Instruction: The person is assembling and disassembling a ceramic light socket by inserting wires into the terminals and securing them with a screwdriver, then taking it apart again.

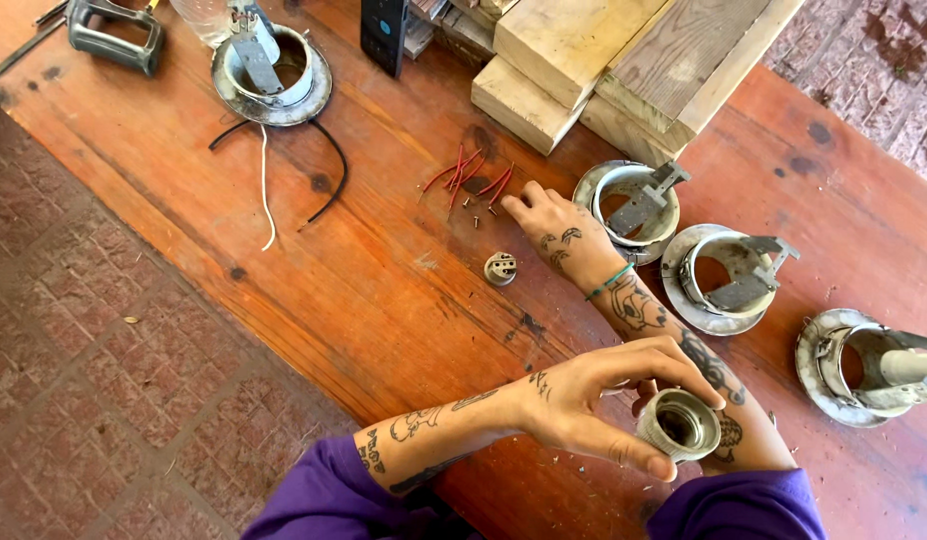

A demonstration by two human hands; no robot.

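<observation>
the red-brown wooden counter carries everything, with a stack of pale timber blocks at its far edge. three round metal lamp housings sit in a row on my right, a fourth further off with black and white wires. my left hand has its grip clamped on a pale lamp socket, held just above the near edge. my right hand reaches out, fingers loosely together, tips at the small screws beside short red wires. a small round metal cap lies nearby.
</observation>
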